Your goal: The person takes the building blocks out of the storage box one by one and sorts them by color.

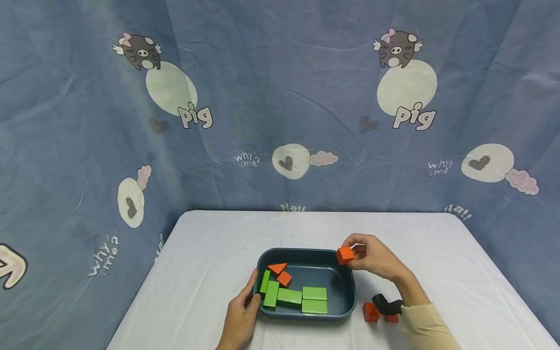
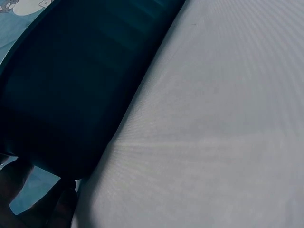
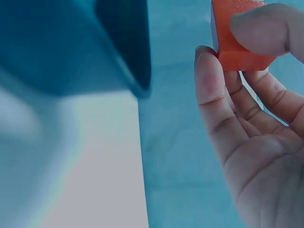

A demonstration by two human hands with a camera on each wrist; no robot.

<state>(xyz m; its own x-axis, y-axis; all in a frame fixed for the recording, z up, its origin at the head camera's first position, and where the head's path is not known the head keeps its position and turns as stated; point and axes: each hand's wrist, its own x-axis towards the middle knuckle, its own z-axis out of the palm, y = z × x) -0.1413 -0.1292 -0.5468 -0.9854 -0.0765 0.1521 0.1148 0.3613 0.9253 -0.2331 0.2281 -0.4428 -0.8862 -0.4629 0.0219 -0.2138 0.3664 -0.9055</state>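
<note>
Block (image 1: 345,255) is pinched in your R hand (image 1: 374,257), by the far R corner of the tray (image 1: 306,317). Your L hand (image 1: 239,313) touches the tray's L end, fingers loose. Prob. best: steady tray, lower block softly w/o bumps.

Tray (image 1: 311,275): smooth plas., semi-gloss. Green blocks (image 1: 314,306): smooth, glossy, mat'l unclear. Orange block (image 1: 344,255): smooth w/ slight sheen. Desk cover (image 1: 210,282): matt cloth, lt. creases. Backdrop (image 1: 271,97): matt fabric, wrinkled.

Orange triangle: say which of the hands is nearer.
Left. The left hand is close by, left of the orange triangle; the right hand is farther off, to its right.
</note>
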